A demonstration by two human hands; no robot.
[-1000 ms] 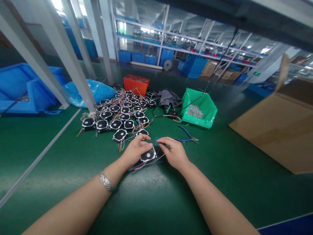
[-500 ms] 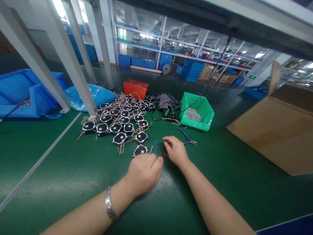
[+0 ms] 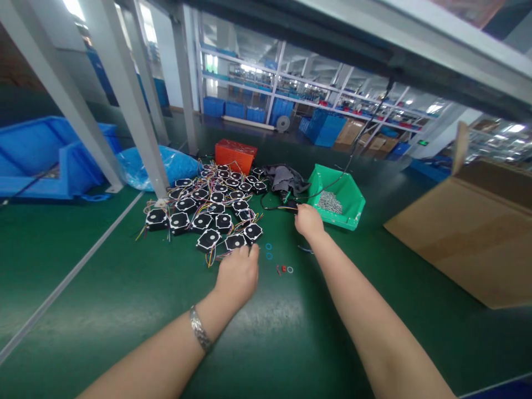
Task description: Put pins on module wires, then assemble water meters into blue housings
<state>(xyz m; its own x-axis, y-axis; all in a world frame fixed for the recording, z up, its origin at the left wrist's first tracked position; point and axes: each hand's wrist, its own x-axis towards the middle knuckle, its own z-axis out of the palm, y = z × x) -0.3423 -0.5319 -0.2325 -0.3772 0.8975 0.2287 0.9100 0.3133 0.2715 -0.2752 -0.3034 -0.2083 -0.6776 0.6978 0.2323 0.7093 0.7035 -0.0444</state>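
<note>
Two parts: my left hand point(image 3: 239, 274) curled at the near-left motor point(image 3: 234, 242), right hand point(image 3: 310, 223) curled at the far-right black unit point(image 3: 292, 205). Can't tell if either grips. Probably dense, rigid; I'd take body edges, not fragile wires point(image 3: 211, 257).

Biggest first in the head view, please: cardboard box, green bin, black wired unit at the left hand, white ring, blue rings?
1. Cardboard box
2. Green bin
3. Black wired unit
4. White ring, blue rings: too alike to rank

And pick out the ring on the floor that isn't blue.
The white ring, beside the small red piece; the other two rings are blue.
</note>
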